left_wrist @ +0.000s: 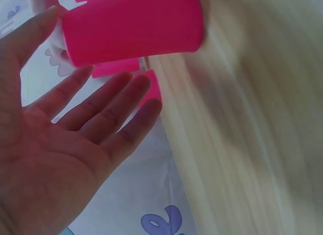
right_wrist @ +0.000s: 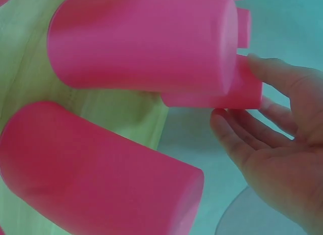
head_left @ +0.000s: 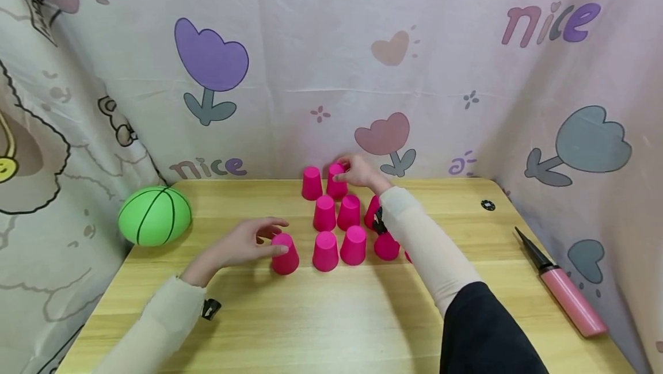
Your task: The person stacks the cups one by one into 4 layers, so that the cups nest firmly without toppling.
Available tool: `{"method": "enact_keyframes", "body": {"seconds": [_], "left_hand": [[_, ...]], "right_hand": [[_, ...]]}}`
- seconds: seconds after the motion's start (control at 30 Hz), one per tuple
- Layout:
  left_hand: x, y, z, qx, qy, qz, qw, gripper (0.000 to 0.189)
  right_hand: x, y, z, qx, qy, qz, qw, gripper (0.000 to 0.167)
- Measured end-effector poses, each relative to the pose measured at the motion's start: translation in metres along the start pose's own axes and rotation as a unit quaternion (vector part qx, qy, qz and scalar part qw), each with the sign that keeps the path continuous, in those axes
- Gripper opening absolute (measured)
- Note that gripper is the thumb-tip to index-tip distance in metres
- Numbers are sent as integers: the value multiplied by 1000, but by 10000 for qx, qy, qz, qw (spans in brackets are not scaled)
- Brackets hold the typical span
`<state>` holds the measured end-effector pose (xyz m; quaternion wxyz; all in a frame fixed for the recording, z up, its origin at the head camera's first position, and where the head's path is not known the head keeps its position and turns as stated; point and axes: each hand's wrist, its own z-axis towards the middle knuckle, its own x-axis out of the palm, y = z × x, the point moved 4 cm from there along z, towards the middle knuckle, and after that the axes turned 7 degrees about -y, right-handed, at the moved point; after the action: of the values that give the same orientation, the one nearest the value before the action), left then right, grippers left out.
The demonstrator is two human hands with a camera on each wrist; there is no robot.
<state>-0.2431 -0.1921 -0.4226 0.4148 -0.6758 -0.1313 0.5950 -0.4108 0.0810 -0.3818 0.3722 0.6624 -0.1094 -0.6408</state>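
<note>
Several upside-down pink cups stand in rows on the wooden table. My left hand (head_left: 246, 245) is beside the front-left cup (head_left: 285, 254); its thumb overlaps that cup in the head view. In the left wrist view the fingers (left_wrist: 108, 106) are spread and relaxed, with the thumb tip right at the cup's narrow end (left_wrist: 131, 30). At the back row, my right hand (head_left: 359, 171) grips a cup (head_left: 336, 184) near its top between thumb and fingers. Another back cup (head_left: 312, 184) stands just left of it. My right forearm partly hides the cups at the right.
A green ball (head_left: 155, 216) sits at the table's left edge. On the right lie a pink hand pump (head_left: 572, 300) with a black nozzle and a small black disc (head_left: 488, 205). A printed curtain (head_left: 311, 63) hangs behind the table (head_left: 331, 328) and along both sides.
</note>
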Motion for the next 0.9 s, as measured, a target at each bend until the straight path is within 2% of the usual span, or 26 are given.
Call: {"method": "enact_keyframes", "body": {"seconds": [0.37,0.63,0.9], "left_hand": [[8,2,-6,113,-151,-341,9992,58],[12,2,-9,-21,-83,-441,9990,62],[13,3,-11,-41,-151,-538,9984,60]], "right_hand": [[11,-9,3,338,67,222,9992,46],[14,-11,4,337,32,197,9992,47],[17,-12,4,464,-24,133,9988,46]]}}
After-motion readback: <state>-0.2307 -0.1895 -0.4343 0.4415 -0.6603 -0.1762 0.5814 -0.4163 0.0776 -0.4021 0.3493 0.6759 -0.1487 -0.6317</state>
